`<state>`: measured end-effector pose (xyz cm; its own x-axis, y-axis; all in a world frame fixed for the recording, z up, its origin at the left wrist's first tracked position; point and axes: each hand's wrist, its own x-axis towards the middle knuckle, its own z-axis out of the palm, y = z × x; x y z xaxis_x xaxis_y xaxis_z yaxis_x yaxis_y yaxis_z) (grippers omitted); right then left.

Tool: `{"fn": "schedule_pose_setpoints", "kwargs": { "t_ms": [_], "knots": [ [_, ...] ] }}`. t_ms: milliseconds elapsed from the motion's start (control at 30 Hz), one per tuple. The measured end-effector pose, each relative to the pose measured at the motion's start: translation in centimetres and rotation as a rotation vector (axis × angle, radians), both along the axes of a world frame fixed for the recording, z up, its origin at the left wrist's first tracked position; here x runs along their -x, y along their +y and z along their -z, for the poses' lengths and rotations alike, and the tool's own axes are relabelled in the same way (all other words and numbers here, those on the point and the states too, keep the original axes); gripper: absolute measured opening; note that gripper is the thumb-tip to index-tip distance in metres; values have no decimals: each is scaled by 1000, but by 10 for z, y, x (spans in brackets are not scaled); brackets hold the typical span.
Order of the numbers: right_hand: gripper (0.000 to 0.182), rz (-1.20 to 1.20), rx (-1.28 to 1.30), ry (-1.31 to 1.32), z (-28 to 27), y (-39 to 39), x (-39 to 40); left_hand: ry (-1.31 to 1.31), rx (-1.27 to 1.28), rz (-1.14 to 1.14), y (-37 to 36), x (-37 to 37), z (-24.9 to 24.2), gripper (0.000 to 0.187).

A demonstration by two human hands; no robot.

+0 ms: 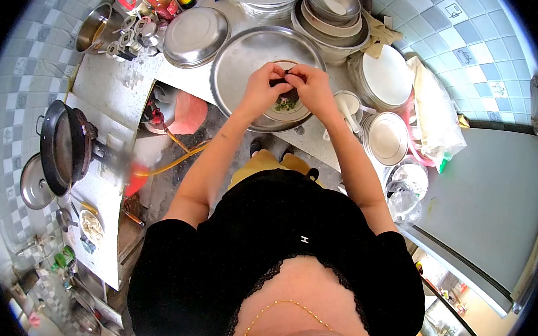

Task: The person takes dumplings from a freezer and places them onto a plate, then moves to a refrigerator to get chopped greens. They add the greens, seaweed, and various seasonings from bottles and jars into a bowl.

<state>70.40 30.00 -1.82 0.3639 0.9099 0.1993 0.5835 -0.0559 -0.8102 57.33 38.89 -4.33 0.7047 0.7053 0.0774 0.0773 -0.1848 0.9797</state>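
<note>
Both hands are together over a large round metal tray (235, 61) on the counter. My left hand (266, 88) and my right hand (309, 87) have their fingertips pinched on a small dark piece of food (280, 80). Under them, inside the tray, lies a white plate (298, 115) with dark food and chopped green bits (285, 102) on it. The fingers partly cover the dark piece, so its shape is unclear.
A lidded metal dish (197, 35) stands left of the tray, with bottles (162, 2) behind. Stacked bowls (333, 24), white plates (385, 76) and smaller plates (386, 138) are at the right. A wok (61, 146) sits far left.
</note>
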Motion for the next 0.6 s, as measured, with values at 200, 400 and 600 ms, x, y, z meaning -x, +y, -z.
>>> {"fn": "schedule_pose_setpoints", "kwargs": {
  "t_ms": [200, 400, 600],
  "knots": [
    [13, 281, -158, 1096, 33, 5, -23, -142, 10, -101, 0, 6, 9, 21],
    [26, -1, -3, -383, 37, -6, -18, -233, 492, -56, -6, 14, 17, 17],
    [15, -14, 136, 345, -14, -13, 14, -169, 470, -118, -19, 10, -6, 14]
  ]
}}
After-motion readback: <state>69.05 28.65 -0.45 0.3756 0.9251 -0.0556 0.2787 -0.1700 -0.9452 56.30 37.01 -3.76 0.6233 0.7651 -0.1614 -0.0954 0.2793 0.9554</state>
